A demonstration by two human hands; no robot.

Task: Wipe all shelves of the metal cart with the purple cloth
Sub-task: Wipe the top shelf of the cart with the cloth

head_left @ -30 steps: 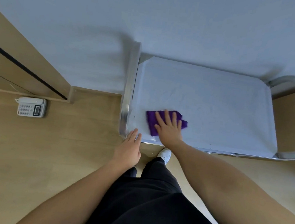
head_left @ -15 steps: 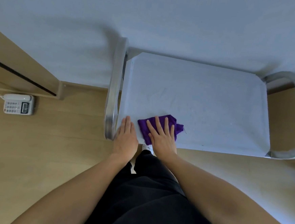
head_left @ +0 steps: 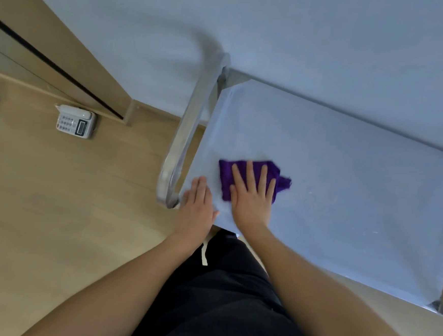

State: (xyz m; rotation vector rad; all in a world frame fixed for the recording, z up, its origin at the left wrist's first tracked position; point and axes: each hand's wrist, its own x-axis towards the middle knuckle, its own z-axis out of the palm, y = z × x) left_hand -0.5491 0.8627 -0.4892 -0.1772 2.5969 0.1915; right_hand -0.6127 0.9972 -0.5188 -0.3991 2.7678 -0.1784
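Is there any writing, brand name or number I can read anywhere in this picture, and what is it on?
No text here can be read.
Telephone on the floor: it has a keypad and a small dark display, but the key markings are too small and blurred to read.
Purple cloth, metal cart: no label or print visible.

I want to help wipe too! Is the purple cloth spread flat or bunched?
Bunched. The purple cloth sits crumpled under the flat right hand on the metal cart's top shelf.
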